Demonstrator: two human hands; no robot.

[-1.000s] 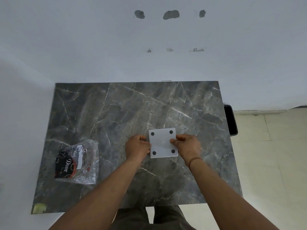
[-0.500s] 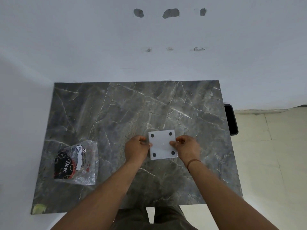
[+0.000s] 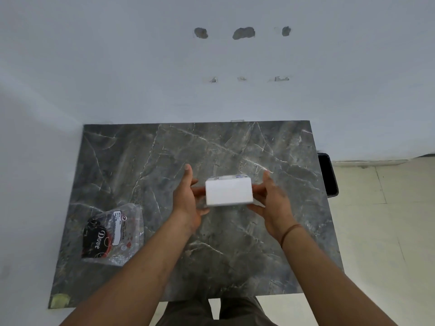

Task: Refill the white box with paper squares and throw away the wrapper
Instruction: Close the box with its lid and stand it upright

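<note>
Both hands had the box (image 3: 228, 192) between them, the left hand (image 3: 188, 203) with fingers spread flat against its left end and the right hand (image 3: 270, 203) likewise on the right end, so each grip was an open-palmed press rather than a pinch. A moment before, the box had lain with its dotted underside facing up on the surface (image 3: 164, 156); now it was tipped toward upright, a plain white side facing the camera and a printed edge showing at the far top, seemingly lifted just off the stone, though contact beneath could not be told. That turn probably meant the opening was being brought round for filling. The wrapped pack (image 3: 113, 234) lay well apart to the left, apparently unopened, so the refill itself had not begun and the wrapper was not yet freed. A dark bin (image 3: 328, 175) stood just past the surface's right edge, likely where the wrapper should go.
</note>
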